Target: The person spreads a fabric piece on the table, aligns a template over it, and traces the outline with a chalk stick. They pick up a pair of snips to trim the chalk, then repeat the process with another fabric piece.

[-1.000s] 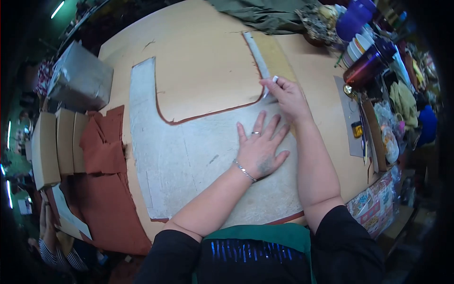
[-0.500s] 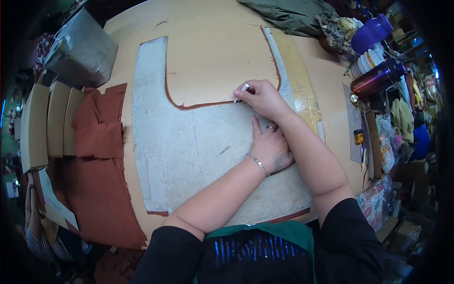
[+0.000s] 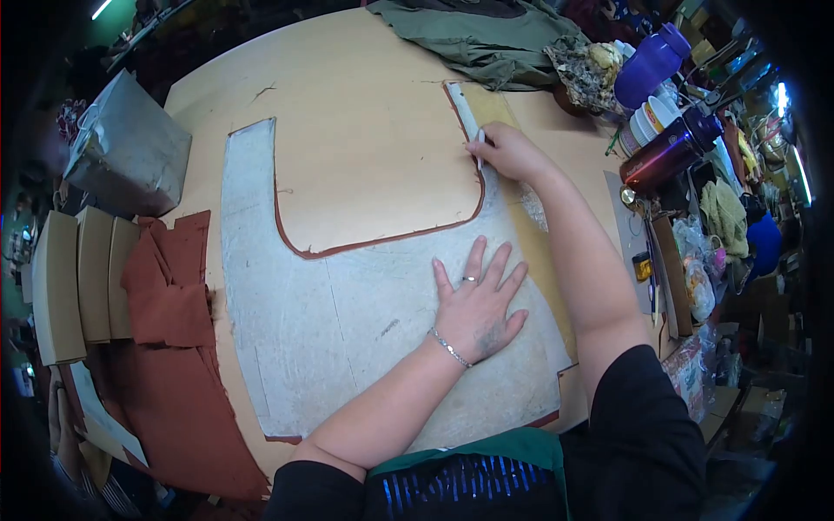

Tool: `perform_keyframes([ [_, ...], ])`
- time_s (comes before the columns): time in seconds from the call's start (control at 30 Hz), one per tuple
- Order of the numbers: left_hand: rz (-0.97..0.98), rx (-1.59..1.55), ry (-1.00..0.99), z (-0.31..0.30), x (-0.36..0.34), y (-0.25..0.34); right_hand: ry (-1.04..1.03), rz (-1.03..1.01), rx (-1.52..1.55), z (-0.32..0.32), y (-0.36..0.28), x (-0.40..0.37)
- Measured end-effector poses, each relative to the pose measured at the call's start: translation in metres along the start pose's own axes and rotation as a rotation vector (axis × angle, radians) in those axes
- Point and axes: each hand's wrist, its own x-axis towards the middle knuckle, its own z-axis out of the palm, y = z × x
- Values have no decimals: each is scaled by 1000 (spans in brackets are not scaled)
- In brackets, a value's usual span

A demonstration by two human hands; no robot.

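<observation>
A large grey-white U-shaped pattern piece [image 3: 295, 339] lies flat on the table, with thin edges of rust-brown cloth [image 3: 382, 242] showing along its inner curve and bottom. My left hand [image 3: 479, 308] presses flat on the pattern's right half, fingers spread, a ring on one finger and a bracelet at the wrist. My right hand [image 3: 512, 154] pinches a thin white stick of chalk [image 3: 480, 146] at the inner edge of the pattern's right arm. The chalk's lower tip is hard to make out.
Folded rust-brown cloth [image 3: 174, 382] lies at the left beside cardboard pieces [image 3: 59, 286] and a grey box [image 3: 130, 143]. Green cloth [image 3: 469, 39] lies at the back. A purple bottle [image 3: 651, 65], a dark flask [image 3: 665, 152] and small tools [image 3: 653, 260] line the right side.
My right hand has moved with the chalk from the bottom of the inner curve up to the right arm's inner edge. My left hand now shows its fingers widely spread. The view has shifted.
</observation>
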Motion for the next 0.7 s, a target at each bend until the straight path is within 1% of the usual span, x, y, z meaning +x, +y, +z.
perform_keyframes([
  [0.13,-11,-13,-11,-2,2,0,-8,16,28,-6,6,50],
  [0.27,-20,-23,-27,-5,3,0,138,-46,-49,-3,19,109],
  [0.4,-22,-23,-37,-6,5,-1,327,-68,-45,6,29,142],
  [0.5,-18,-21,-30,-7,5,0,352,-64,204,13,46,141],
  [0.57,-11,-33,15,-8,6,0,485,-118,522,19,52,141],
  [0.6,-31,-57,4,-8,8,-1,552,-142,685,22,55,140],
  [0.63,-46,-73,-9,-10,13,-5,554,-132,731,23,56,139],
  [0.67,-57,-86,-21,-13,20,-9,548,-82,656,20,55,138],
  [0.7,-75,-161,25,-13,33,-18,532,-30,582,17,54,136],
])
